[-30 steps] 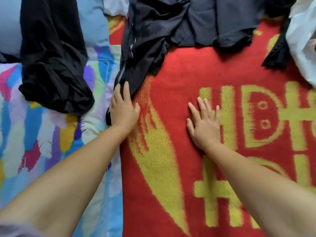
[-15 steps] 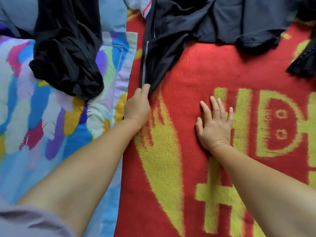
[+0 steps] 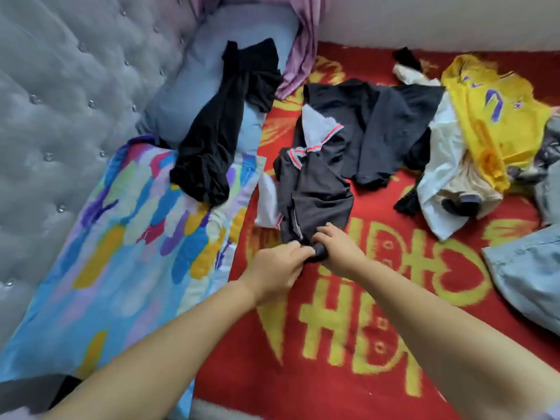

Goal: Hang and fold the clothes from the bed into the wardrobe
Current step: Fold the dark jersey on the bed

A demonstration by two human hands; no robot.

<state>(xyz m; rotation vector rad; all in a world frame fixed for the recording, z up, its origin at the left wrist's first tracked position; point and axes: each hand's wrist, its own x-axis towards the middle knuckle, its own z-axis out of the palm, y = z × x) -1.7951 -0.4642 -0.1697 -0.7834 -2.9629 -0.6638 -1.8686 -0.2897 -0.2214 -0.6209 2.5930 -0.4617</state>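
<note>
A dark grey garment with a white and red-striped collar lies bunched on the red and yellow blanket. My left hand and my right hand both grip its near hem, fingers curled into the cloth, hands almost touching. A second dark grey garment spreads out behind it. A black garment drapes over the pillows at the left. A yellow jersey and a white garment lie piled at the right.
A colourful patterned pillow and a pale blue pillow lean near the grey tufted headboard. Light blue denim lies at the right edge. A lilac cloth hangs at the back by the wall.
The view has pulled back and up. Both hands left the flat blanket and came together on the dark garment's hem, which is now bunched up toward me.
</note>
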